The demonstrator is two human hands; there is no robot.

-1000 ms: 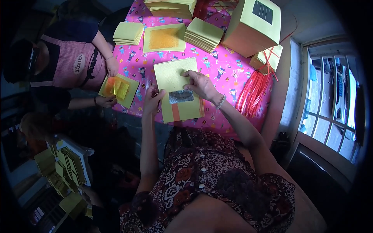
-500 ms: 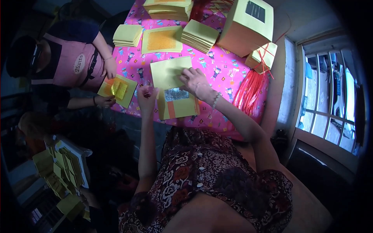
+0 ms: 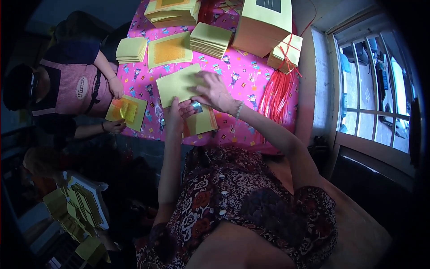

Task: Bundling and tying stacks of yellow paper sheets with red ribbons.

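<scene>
A plain yellow paper sheet lies tilted on the pink table. My left hand pinches its lower edge, thumb on top and fingers curled below. My right hand reaches over the sheet's right side with its fingers stretched out, slightly blurred, touching the paper. Below both hands rests a yellow paper stack with an orange band; its silver foil patch is partly covered by my hands and the sheet.
Beyond are a paper with an orange panel, yellow stacks, a tall paper block and red plastic strands. At left, a co-worker's hand handles gold foil. Another stack sits lower left.
My left hand has moved onto the sheet's lower edge and closed on it. The sheet has turned and covers more of the foil patch. My right hand's fingers have straightened across it.
</scene>
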